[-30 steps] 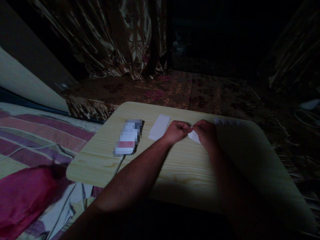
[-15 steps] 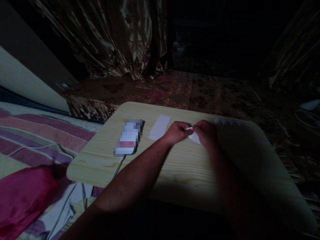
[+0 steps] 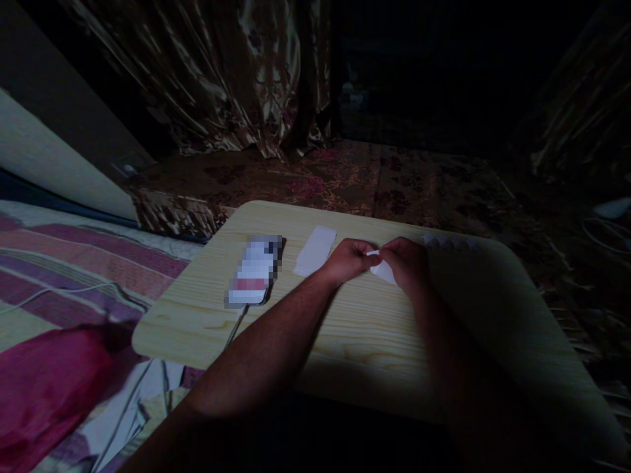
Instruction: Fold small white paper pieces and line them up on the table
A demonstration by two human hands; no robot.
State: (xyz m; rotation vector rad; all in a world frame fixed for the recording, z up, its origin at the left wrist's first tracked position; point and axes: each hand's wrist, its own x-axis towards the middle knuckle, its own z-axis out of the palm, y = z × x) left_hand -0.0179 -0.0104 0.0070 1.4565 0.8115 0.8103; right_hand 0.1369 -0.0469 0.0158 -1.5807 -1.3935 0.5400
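Over the wooden table (image 3: 207,328), both hands pinch one small white piece of paper (image 3: 384,270). My left hand (image 3: 349,259) is closed on its left end, thumb and fingertips together. At the paper's upper part my right hand (image 3: 407,259) is closed too, covering much of the sheet. A lower corner of the paper shows beneath the right hand's fingers. Left of my left hand lies a stack of white paper strips (image 3: 316,249). Beyond my right hand, a row of several small folded paper pieces (image 3: 451,243) sits along the far edge, dim in the shadow.
A phone (image 3: 254,270) with a blurred screen lies on the table's left, a white cable (image 3: 236,326) running from its lower end. To the left are a striped bedcover (image 3: 64,263) and a pink cloth (image 3: 54,387). Patterned curtains (image 3: 246,72) hang behind.
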